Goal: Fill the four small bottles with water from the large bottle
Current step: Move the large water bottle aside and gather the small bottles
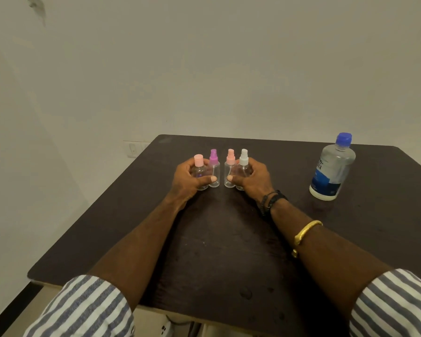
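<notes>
Four small clear bottles stand upright in a row on the dark table. My left hand wraps around the pink-capped bottle and the purple spray bottle. My right hand wraps around the peach spray bottle and the white spray bottle. All four look empty and have their tops on. The large water bottle, with a blue cap and blue label, stands upright to the right of my right hand, apart from it.
The table's far edge meets a plain wall. A wall switch plate sits beyond the far left corner. Water drops dot the near part of the table. A power strip lies on the floor below the near edge.
</notes>
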Demonstrator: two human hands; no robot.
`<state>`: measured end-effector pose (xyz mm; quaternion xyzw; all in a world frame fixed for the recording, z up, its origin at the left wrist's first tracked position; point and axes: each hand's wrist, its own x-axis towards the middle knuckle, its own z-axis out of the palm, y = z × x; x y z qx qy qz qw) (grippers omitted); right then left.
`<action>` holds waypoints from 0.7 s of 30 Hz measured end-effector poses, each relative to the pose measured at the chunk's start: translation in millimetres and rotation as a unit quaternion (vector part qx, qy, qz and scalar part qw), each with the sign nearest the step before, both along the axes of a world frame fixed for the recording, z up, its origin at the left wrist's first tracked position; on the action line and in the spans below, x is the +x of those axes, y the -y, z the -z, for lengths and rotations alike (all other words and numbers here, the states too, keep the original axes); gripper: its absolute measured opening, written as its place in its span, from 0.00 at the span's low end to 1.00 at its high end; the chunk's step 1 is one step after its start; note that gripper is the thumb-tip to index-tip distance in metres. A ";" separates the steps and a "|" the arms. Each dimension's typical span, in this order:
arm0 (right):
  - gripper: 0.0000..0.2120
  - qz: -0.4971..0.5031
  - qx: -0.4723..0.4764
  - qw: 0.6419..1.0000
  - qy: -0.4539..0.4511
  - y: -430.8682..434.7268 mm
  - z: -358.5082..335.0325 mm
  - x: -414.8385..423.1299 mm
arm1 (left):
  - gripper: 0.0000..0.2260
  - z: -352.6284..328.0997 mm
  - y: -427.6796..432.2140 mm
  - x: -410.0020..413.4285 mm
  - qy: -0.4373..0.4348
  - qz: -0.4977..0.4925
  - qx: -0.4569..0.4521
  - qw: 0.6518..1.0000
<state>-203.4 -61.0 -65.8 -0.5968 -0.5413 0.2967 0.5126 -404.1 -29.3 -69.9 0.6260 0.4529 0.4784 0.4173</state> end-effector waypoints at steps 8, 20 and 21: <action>0.22 -0.016 0.001 1.000 0.011 3.3 -0.9 -2.6 | 0.30 2.6 -1.8 0.6 -0.028 -0.016 -0.001 0.999; 0.29 -0.002 0.014 1.000 0.003 11.5 -9.4 3.6 | 0.34 -1.4 8.2 -2.3 -0.036 -0.021 0.035 0.999; 0.29 0.000 0.017 1.000 0.005 12.8 -10.6 4.1 | 0.36 -2.0 9.7 -2.9 -0.035 -0.026 0.040 0.998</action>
